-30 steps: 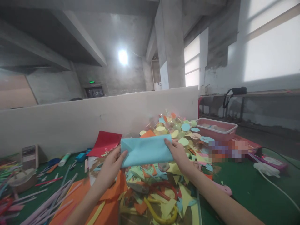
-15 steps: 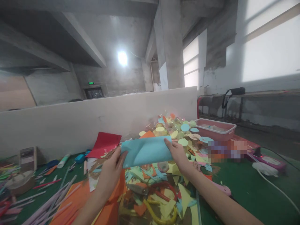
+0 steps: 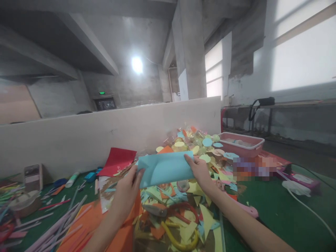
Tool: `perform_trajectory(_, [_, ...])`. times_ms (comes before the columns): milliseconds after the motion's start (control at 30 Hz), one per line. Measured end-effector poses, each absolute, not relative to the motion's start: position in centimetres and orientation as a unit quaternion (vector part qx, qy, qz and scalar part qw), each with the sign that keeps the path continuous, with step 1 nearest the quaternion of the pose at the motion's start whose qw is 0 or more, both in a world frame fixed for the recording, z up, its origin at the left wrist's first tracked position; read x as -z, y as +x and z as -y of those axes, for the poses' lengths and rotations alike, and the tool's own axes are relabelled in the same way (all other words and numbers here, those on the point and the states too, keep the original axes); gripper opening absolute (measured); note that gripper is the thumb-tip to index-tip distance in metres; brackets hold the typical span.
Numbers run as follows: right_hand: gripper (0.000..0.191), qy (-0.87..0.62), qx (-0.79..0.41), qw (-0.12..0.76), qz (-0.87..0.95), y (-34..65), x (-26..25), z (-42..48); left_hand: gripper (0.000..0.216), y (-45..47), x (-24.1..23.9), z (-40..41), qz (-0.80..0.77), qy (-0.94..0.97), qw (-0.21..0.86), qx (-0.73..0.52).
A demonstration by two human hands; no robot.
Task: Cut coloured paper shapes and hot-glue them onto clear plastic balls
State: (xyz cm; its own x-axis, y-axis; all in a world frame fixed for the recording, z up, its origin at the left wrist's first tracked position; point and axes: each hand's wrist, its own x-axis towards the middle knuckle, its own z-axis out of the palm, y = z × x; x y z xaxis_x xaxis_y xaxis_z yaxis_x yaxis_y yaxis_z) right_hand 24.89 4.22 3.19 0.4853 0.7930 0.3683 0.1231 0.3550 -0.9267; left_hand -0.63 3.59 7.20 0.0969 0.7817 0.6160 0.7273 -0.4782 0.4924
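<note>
A folded sheet of light blue paper point(image 3: 166, 169) is held up between my two hands, over a pile of scraps. My left hand point(image 3: 129, 187) pinches its left edge, thumb and fingers closed on it. At the opposite edge my right hand point(image 3: 201, 172) grips the paper, thumb on the near face and fingers behind. Beneath it lie yellow, blue and orange paper scraps point(image 3: 207, 218). Among them rest scissors with red handles point(image 3: 193, 211) and a yellow-handled tool point(image 3: 181, 246).
Red paper point(image 3: 117, 162) leans near the white partition point(image 3: 65, 140). Orange sheets point(image 3: 120, 234) and thin paper strips point(image 3: 63, 220) lie to the left, with a tape roll point(image 3: 26, 204). Paper discs point(image 3: 207, 142) heap up behind. A pink basket point(image 3: 243, 148) stands at right, and a white cable point(image 3: 312, 215) crosses the green tabletop.
The blue paper and my left hand have shifted very slightly to the right. Both hands keep their hold on the paper; the things on the table look the same.
</note>
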Motion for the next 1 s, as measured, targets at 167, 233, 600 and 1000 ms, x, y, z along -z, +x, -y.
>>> perform_trajectory(167, [0.062,-0.516,-0.232,0.689,0.453,24.7,-3.1,-4.0,0.033,-0.2,-7.3,-3.4,-0.5,0.73,0.099,-0.456])
perform_trajectory(233, [0.062,-0.517,-0.228,0.69,0.452,24.6,-3.0,-3.9,0.033,0.1,-7.4,-3.3,-0.504,0.72,0.137,-0.457])
perform_trajectory(600, [0.062,-0.516,-0.255,0.691,0.438,24.3,-3.0,-4.1,0.03,0.1,-7.0,-3.8,-0.513,0.722,0.05,-0.461])
perform_trajectory(1000, [0.058,-0.488,-0.29,0.711,0.415,24.5,-4.0,-3.7,0.029,-0.3,-8.2,-3.3,-0.536,0.692,0.034,-0.482])
